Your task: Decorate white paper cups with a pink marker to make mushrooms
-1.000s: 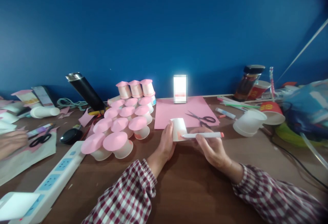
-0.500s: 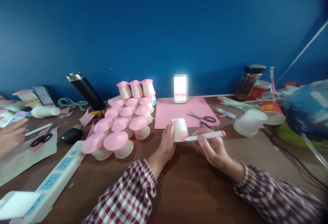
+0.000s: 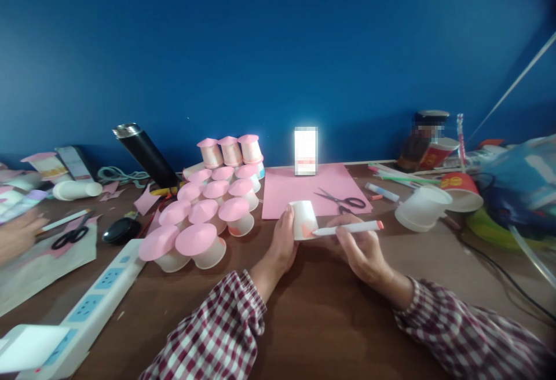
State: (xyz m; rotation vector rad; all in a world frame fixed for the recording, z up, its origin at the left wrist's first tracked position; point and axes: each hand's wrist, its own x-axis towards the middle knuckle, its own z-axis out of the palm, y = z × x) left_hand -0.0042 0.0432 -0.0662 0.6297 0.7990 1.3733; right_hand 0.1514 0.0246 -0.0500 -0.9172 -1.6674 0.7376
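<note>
My left hand [image 3: 283, 242] is closed around the left side of a white paper cup [image 3: 304, 215], held upside down above the table. Orange-red colour shows low on the cup's right side. In my right hand [image 3: 358, 249] is a white marker pen [image 3: 351, 229] with a red end, its tip at the coloured patch on the cup. Behind the cup lie sheets of pink paper [image 3: 295, 186] with black-handled scissors [image 3: 341, 199] on them. Left of my left hand stand several upturned cups topped with pink paper cones [image 3: 197, 240].
A white power strip [image 3: 93, 304] runs along the left front, near a black mouse [image 3: 121, 230]. A black flask [image 3: 147, 157] leans at the back. Another person's hand [image 3: 19, 235] is at far left. To the right are a translucent cup [image 3: 421, 209], a red cup [image 3: 463, 194] and a dark cable.
The marker has shifted very slightly against the cup, and the orange-red patch looks a little larger. The other person's hand at far left has moved downward.
</note>
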